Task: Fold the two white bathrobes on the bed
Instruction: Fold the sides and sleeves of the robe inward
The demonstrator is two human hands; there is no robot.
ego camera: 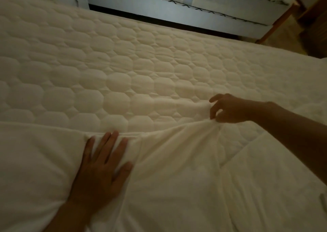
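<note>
A white bathrobe (168, 175) lies spread flat across the near part of the quilted bed (123, 68). My left hand (102, 166) presses flat on it near its far edge, fingers straight and spread. My right hand (228, 108) pinches the robe's far edge at the right, and the cloth bunches into folds that fan out from the pinch. More white cloth (276, 169) with a straight diagonal edge lies at the lower right; I cannot tell whether it is the second robe.
The bed's far edge runs along a dark gap (159, 20). Beyond it stands another bed (194, 5) with a pale base and a wooden leg (277, 24). Floor shows at the upper right.
</note>
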